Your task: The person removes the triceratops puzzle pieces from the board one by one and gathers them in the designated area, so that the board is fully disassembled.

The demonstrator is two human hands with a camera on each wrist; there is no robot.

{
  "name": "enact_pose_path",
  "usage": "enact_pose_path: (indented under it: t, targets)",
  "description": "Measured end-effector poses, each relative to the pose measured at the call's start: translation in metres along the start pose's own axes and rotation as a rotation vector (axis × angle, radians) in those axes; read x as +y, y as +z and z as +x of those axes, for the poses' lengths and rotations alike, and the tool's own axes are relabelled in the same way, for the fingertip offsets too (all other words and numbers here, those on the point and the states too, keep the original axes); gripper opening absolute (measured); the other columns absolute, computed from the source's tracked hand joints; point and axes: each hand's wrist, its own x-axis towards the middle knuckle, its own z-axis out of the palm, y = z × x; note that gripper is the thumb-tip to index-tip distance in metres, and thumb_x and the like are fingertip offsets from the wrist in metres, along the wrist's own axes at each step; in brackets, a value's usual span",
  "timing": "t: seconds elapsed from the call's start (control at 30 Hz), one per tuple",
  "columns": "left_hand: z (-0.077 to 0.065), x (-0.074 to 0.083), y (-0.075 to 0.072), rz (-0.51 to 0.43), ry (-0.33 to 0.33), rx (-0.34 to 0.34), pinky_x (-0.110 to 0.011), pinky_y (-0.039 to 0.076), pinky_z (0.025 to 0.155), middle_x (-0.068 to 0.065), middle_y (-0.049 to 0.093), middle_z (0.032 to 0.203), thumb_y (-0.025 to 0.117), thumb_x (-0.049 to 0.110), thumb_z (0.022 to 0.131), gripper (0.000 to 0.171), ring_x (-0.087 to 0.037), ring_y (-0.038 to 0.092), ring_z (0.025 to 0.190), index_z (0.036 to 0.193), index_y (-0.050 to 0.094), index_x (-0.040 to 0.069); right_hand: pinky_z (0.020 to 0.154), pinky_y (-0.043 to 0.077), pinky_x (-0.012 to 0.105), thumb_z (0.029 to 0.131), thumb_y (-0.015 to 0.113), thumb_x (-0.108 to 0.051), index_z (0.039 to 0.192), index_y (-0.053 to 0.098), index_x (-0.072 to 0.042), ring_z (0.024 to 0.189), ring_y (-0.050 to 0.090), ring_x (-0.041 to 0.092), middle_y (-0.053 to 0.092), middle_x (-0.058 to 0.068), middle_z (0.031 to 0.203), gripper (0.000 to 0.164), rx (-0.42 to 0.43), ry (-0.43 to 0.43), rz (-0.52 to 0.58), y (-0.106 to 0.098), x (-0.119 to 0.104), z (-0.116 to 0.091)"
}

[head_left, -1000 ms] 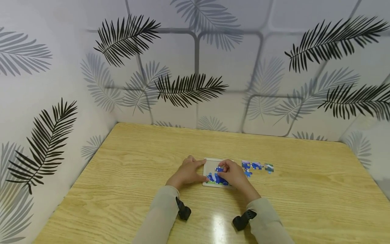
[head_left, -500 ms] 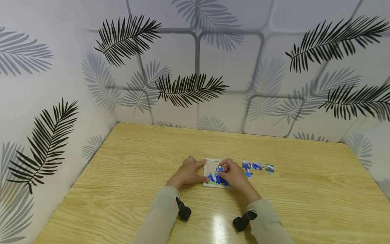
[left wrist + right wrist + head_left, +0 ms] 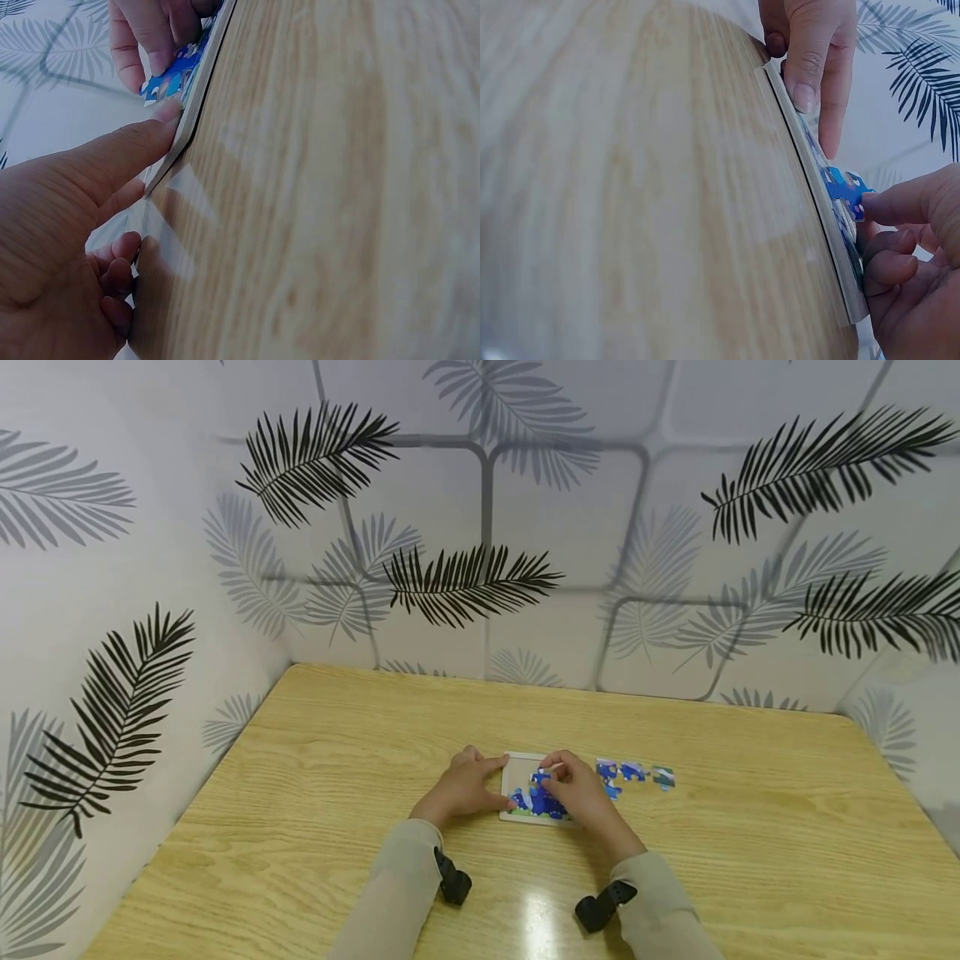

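A small jigsaw puzzle in a pale wooden frame (image 3: 517, 818) lies on the table, its lower part filled with blue pieces. My left hand (image 3: 467, 783) rests at the frame's left side, thumb on the near left corner and index finger at the far left corner. In the left wrist view its thumb (image 3: 139, 146) presses on the rim. Between thumb and fingers, my right hand (image 3: 581, 789) pinches a blue puzzle piece (image 3: 846, 191), tilted up over the frame. The right hand covers the frame's right side in the head view.
Several loose puzzle pieces (image 3: 632, 771) lie on the table just right of the frame, with a greenish piece (image 3: 663, 777) farthest right. Behind the wooden table (image 3: 337, 735) stands a leaf-patterned wall (image 3: 555, 527). Each wrist bears a black camera.
The right hand has shifted the pinched piece slightly toward the filled blue area, and it now sits close over those pieces. The left hand has stayed in place.
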Motion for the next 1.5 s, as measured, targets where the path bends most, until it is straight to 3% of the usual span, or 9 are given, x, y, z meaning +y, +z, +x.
enact_pose_path:
  t: [0.33,0.6,1.5]
  targets:
    - [0.0,0.001,0.002,-0.012,-0.014,-0.007,-0.031,0.033,0.075,-0.003,0.034,0.099,0.077,0.039,0.078,0.077,-0.02,0.032,0.09,0.143,0.044,0.018,0.067,0.04,0.028,0.09,0.061,-0.003,0.101,0.068,-0.005,0.079,0.048,0.018,0.054,0.004,0.086,0.013,0.067,0.057,0.104,-0.003,0.002,0.002]
    - [-0.001,0.002,0.002,-0.019,-0.007,-0.007,-0.033,0.032,0.074,-0.005,0.034,0.099,0.077,0.039,0.077,0.077,-0.021,0.031,0.09,0.144,0.043,0.018,0.053,0.038,0.024,0.092,0.06,-0.008,0.103,0.067,-0.004,0.066,0.045,0.014,0.055,0.005,0.087,0.013,0.081,0.144,0.131,-0.015,0.004,-0.001]
    - [-0.001,0.001,0.002,0.002,-0.008,0.001,-0.032,0.033,0.075,-0.005,0.034,0.099,0.077,0.038,0.077,0.076,-0.021,0.032,0.092,0.143,0.044,0.018,0.056,0.042,0.027,0.093,0.059,-0.015,0.111,0.058,0.005,0.067,0.047,0.014,0.056,0.0,0.083,0.026,0.165,0.197,0.072,-0.104,0.04,-0.027]
